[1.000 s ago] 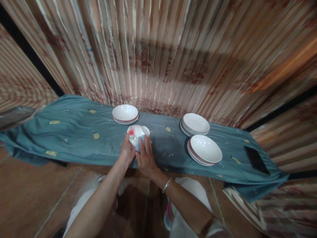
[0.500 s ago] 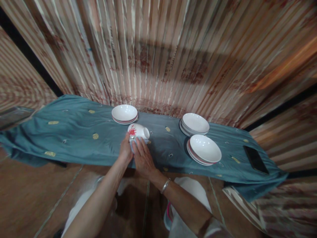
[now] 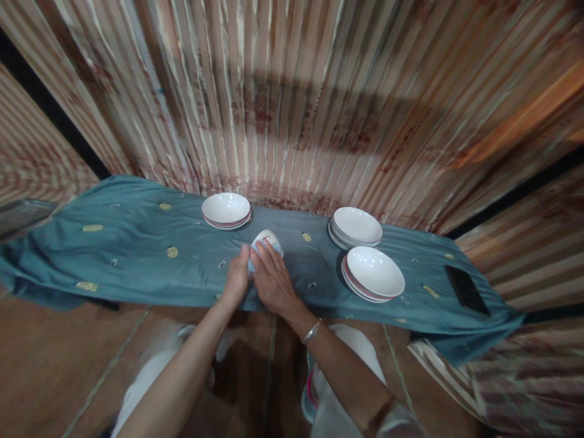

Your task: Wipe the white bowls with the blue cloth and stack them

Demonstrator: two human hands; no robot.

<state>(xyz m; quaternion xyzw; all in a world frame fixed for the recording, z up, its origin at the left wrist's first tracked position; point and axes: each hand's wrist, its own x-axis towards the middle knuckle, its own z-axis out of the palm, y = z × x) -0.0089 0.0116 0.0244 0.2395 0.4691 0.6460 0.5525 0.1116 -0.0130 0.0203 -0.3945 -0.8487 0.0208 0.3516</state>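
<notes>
A small white bowl (image 3: 265, 235) with a red floral print is held tilted just above the table, in front of me. My left hand (image 3: 237, 277) grips it from the left side, thumb up. Across the bowl's near side lies my right hand (image 3: 275, 281), pressing a light blue cloth (image 3: 250, 264) against it. Most of the cloth and the lower part of the bowl are hidden behind my fingers. A silver bangle (image 3: 312, 331) circles my right wrist.
A stack of white bowls (image 3: 227, 208) stands behind my hands to the left. Two more stacks, a rear one (image 3: 358, 225) and a nearer one (image 3: 376, 271), stand to the right. A black phone (image 3: 467, 289) lies near the right end of the teal tablecloth (image 3: 141, 261).
The bowl has turned in my hands: its foot ring pointed right before and is now out of sight. Both hands have shifted slightly right, and the right one covers more of the bowl.
</notes>
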